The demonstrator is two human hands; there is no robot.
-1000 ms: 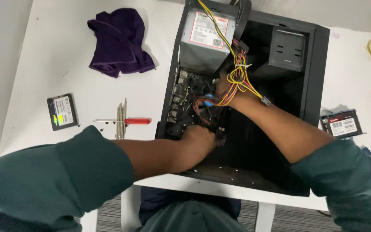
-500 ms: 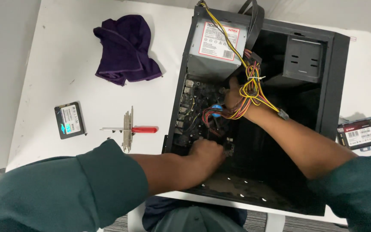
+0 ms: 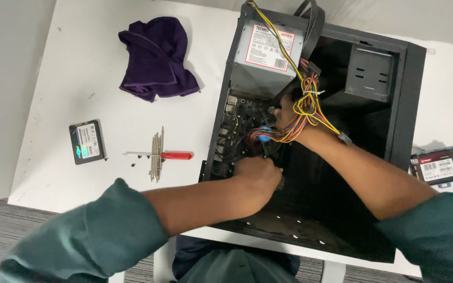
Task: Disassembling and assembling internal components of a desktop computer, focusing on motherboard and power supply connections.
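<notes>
Our left hand (image 3: 258, 173) is curled into a fist down inside the open computer case (image 3: 405, 105), right by the green board (image 3: 237, 131); we cannot tell what it squeezes, because the fingers hide it; our right hand (image 3: 289, 112) is deeper in, under the bunch of yellow, red and black wires (image 3: 305, 105), and we cannot tell if its fingers are open or pinched, since the wires cover them.

The case lies flat on the white table (image 3: 79, 68) with its open side up; its long way runs from us toward the far edge; the grey power box (image 3: 266, 52) sits at the far end, and the wires run from it down toward our right hand.

To the left of the case lies a red-handled screwdriver (image 3: 158, 155), pointing left, across some thin metal strips (image 3: 156, 154); farther left is a small flat black drive (image 3: 86, 141); a purple cloth (image 3: 155, 57) is bunched near the far edge; another flat drive (image 3: 439, 166) lies to the right of the case.
</notes>
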